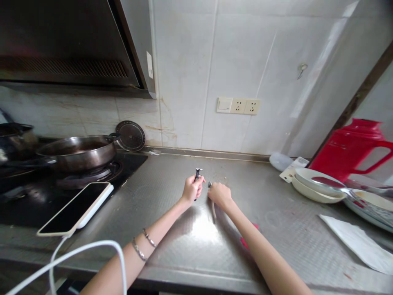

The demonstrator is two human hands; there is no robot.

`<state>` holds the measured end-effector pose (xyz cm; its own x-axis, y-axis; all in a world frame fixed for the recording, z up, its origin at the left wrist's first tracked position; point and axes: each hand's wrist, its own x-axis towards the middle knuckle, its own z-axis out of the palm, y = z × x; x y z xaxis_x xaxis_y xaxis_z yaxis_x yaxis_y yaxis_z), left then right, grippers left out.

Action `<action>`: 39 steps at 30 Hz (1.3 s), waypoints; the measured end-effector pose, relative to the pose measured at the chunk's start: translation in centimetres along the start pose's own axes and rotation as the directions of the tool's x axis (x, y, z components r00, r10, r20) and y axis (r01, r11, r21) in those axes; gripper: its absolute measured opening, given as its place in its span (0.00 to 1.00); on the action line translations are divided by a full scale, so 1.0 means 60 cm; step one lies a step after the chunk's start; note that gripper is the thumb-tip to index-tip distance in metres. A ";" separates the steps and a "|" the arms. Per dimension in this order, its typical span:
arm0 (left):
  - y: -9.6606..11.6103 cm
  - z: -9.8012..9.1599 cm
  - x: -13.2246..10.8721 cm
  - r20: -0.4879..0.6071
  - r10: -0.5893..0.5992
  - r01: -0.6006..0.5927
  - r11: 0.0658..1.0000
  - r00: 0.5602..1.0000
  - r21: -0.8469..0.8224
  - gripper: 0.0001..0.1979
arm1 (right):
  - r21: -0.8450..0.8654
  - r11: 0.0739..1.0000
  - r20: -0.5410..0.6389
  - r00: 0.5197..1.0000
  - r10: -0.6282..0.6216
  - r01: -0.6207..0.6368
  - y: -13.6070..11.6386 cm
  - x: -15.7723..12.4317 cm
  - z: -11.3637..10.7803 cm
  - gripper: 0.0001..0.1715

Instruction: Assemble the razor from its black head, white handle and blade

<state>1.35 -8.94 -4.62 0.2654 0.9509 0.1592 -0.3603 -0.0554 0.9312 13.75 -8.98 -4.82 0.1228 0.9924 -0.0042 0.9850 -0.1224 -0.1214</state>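
My left hand [192,189] is closed around a small black-handled tool [197,175] with a short, shiny metal crosspiece at its top. It is held upright above the steel counter; I cannot tell its exact kind. Just to its right, my right hand [220,194] is closed, knuckles up, low over the counter. From its grip a narrow beige strip [214,213] hangs toward me, and a small dark, shiny rounded piece [209,184] shows at the far side. My fingers hide the middle of this item. Something red [245,242] lies partly hidden under my right forearm.
On the left, a steel pan [82,153] sits on the black stove, with a phone [75,209] and white cable [89,246] nearer me. At right are stacked bowls [317,190], a red jug [346,149] and a white paper sheet [359,243]. Wall sockets [238,106] are behind.
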 end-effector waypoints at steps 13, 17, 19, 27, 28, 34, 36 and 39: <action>-0.029 -0.019 0.020 -0.056 -0.055 0.057 0.998 0.997 0.025 0.14 | 0.065 0.992 -0.185 0.978 -0.096 0.110 0.090 0.047 -0.018 0.17; -0.035 -0.031 0.044 -0.077 -0.063 0.067 0.996 0.995 0.050 0.13 | 0.231 0.925 -0.210 0.944 -0.256 0.302 0.142 0.077 -0.009 0.14; -0.037 -0.032 0.055 -0.085 -0.066 0.070 0.996 0.994 0.052 0.13 | 0.263 0.891 -0.211 0.923 -0.322 0.371 0.155 0.086 0.000 0.14; -0.049 -0.034 0.061 -0.074 -0.102 0.107 0.992 0.992 0.062 0.13 | 0.228 0.874 -0.116 0.904 -0.412 0.428 0.156 0.092 0.016 0.13; -0.049 -0.035 0.058 -0.070 -0.105 0.109 0.992 0.992 0.062 0.13 | 0.223 0.875 -0.110 0.903 -0.415 0.430 0.155 0.092 0.017 0.13; -0.041 -0.033 0.044 -0.060 -0.102 0.106 0.992 0.993 0.066 0.13 | 0.240 0.875 -0.091 0.907 -0.412 0.421 0.149 0.090 0.021 0.12; -0.040 -0.030 0.042 -0.053 -0.105 0.109 0.992 0.993 0.068 0.13 | 0.249 0.878 -0.088 0.912 -0.400 0.409 0.147 0.091 0.021 0.12; -0.040 -0.029 0.041 -0.047 -0.110 0.113 0.991 0.993 0.070 0.12 | 0.250 0.876 -0.103 0.911 -0.400 0.413 0.147 0.090 0.022 0.11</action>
<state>1.33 -5.93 -7.04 0.2605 0.9646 0.0406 -0.2649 0.0310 0.9638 22.96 -4.67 -7.21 -0.2699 0.9516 0.1468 0.8830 0.3054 -0.3565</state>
